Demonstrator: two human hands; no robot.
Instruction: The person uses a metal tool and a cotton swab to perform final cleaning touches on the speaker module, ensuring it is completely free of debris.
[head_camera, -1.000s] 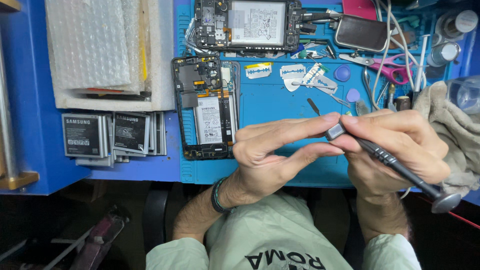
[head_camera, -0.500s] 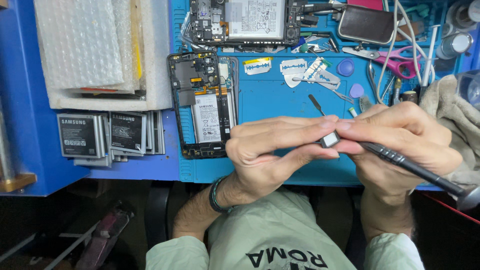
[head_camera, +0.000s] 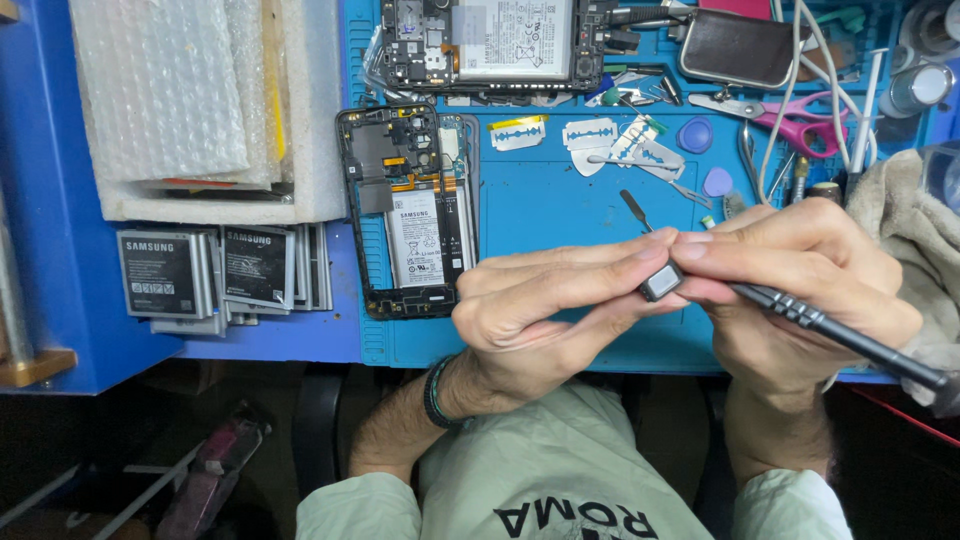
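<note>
Two hands meet at the near edge of a repair mat, phones and tools spread beyond.

The left hand (head_camera: 540, 315) and right hand (head_camera: 800, 285) pinch a small square part (head_camera: 661, 282) between them, the right also holding a screwdriver (head_camera: 840, 335). Far left of them lies an opened phone (head_camera: 408, 210); another opened phone (head_camera: 495, 42) lies farther back. Batteries (head_camera: 215, 275) stack at left, near a foam block (head_camera: 200, 110). Scissors (head_camera: 790, 118) lie far right.

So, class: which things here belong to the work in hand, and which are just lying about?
In hand:
left hand
right hand
small grey part, pinched between both
black tool, in the right hand

Lying about:
opened phone
pink scissors
stack of batteries
bubble wrap
grey cloth
</note>
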